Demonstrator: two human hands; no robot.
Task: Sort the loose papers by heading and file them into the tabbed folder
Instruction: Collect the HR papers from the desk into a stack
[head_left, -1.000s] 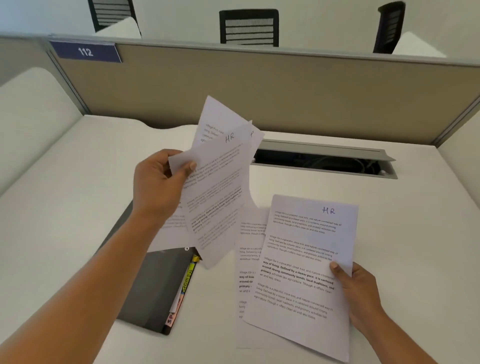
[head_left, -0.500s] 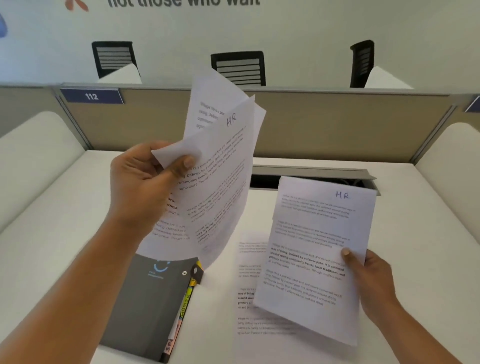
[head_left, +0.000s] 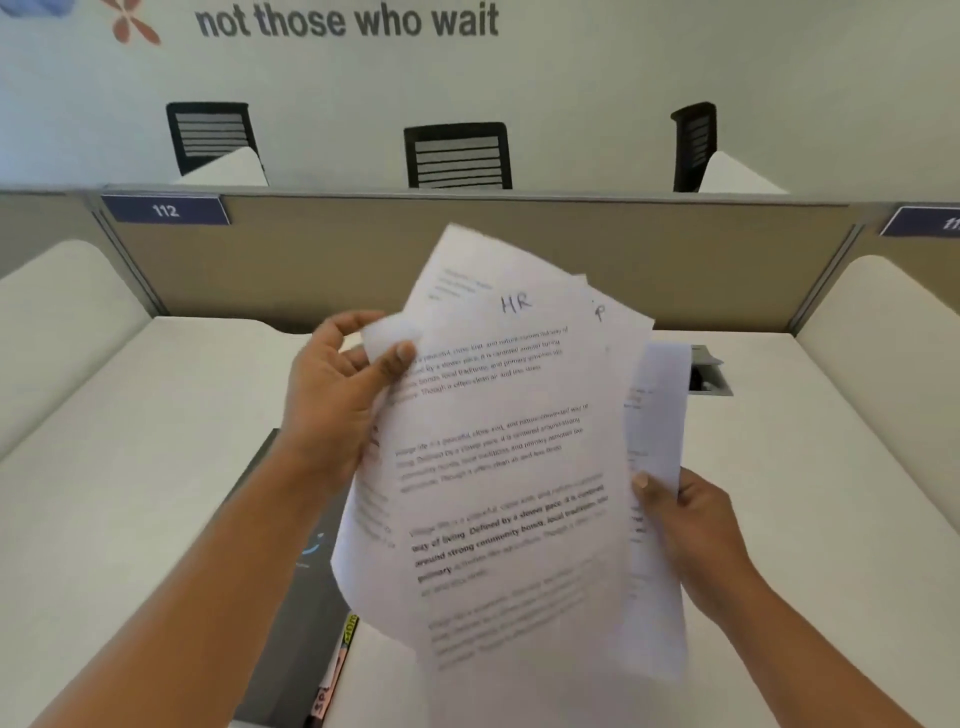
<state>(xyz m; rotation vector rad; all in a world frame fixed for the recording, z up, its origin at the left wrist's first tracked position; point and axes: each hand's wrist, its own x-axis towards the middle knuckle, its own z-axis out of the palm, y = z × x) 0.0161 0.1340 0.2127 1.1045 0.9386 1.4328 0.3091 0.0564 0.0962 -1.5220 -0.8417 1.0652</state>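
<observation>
The dark grey tabbed folder (head_left: 291, 639) lies closed and flat on the white desk (head_left: 130, 467), at lower left, partly under the left forearm. Yellow and pink index tabs (head_left: 345, 639) project from its right edge; whether any sheets are inside cannot be determined. A grey recessed cable slot (head_left: 710, 375) is set into the desk behind the papers, with dark contents that are too small to identify. The left hand (head_left: 337, 400) holds a fan of white printed sheets (head_left: 509, 467) in the air above the desk, thumb pressed on the front near the upper left corner. The front sheet carries a handwritten "HR" heading above blocks of printed text, some in bold; the text is motion-blurred. The right hand (head_left: 696, 525) pinches a single white printed sheet (head_left: 660, 410) at its right edge, overlapped on its left by the fan. The hands are apart. A beige partition panel (head_left: 311, 260) with a blue "112" plate (head_left: 165, 210) bounds the desk. Black slatted chairs (head_left: 457, 156) stand beyond, under grey wall lettering (head_left: 348, 21).
</observation>
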